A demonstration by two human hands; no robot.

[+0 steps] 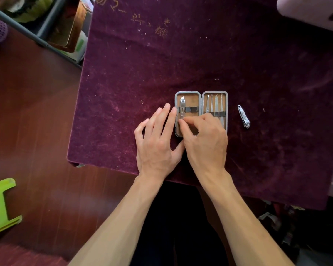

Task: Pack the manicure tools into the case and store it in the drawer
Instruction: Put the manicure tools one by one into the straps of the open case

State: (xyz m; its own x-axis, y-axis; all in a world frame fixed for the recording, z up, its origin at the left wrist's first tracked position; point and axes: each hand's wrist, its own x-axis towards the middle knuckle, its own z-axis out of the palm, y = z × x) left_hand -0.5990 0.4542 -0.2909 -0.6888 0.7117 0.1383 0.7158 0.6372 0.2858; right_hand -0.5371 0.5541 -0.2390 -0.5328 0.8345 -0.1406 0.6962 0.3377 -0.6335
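Writing: gold characters [158,25] were embroidered on the far part of the purple velvet cloth [123,93] that covered the desk. They were too blurred and worn to read. No brand or label could be made out on the tools.

Counts: 1 case, 6 metal tools in view, 2 elastic bands.

Container: the case [188,92] lay opened flat on the cloth, near the front edge of the desk. It had a grey rim and tan lining, with the hinge running down the middle.
- Left half: 1 large clipper [182,108], lengthwise, tucked under the left elastic band [191,109].
- Right half: 4 slender tools [216,104], side by side under the right elastic band [217,113]. Their lower ends were hidden by the right grip.
- Outside the case: 1 small clipper [244,116], lying on the cloth to the right of the case, apart from it.

Left grip [156,143]: bare hand, palm down on the cloth, fingers straight, holding nothing. The fingertips lay against the case's left rim.

Right grip [204,139]: bare hand over the near half of the case. The fingers were curled, with the tips closed on the lower end of the large clipper.

Surroundings: a dark red wood floor [37,112] showed to the left of the desk. On it stood 1 lime-green plastic stool [0,206].
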